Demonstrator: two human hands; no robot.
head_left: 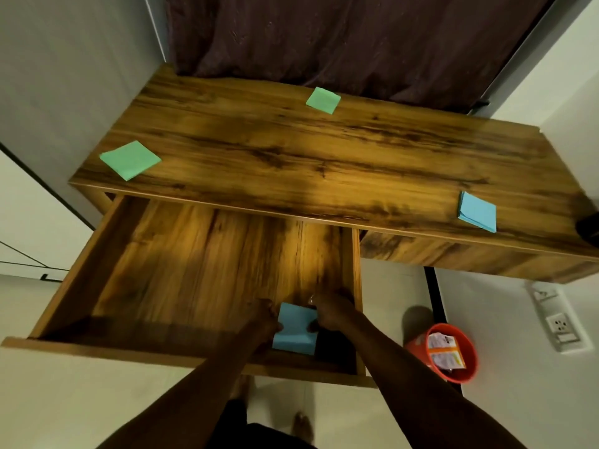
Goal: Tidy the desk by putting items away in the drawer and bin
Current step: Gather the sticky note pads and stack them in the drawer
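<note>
Both hands reach down into the open drawer (pixel 87 264), which is pulled far out from under the left part of the bench (pixel 291 150). Between them, near the drawer's front right corner, sits a blue pad of sticky notes (pixel 296 332). The left hand (pixel 264 317) has its grip on the pad's left edge, with the fingers curled in against it. The right hand (pixel 327 314) takes the right edge in the same way, thumb and fingers pinching the paper. A thin ring (pixel 311 299) shows on one finger of the right hand. Whether the pad already rests on the drawer floor or is held just above it cannot be told.

On the bench top lie three more pads, well apart. A green pad (pixel 130 159) is near the front left corner, and a second green pad (pixel 323 100) lies at the back edge, close to the dark curtain (pixel 356 37). Another blue pad (pixel 477 211) lies near the front edge on the right. A dark object (pixel 588 228) is cut off at the right border of the view.

On the floor to the right of the drawer stands an orange bin (pixel 415 350). It holds crumpled packets (pixel 445 351) printed in white and orange, and their lettering is too small to read. A white wall socket (pixel 559 324) is mounted beyond the bin.
</note>
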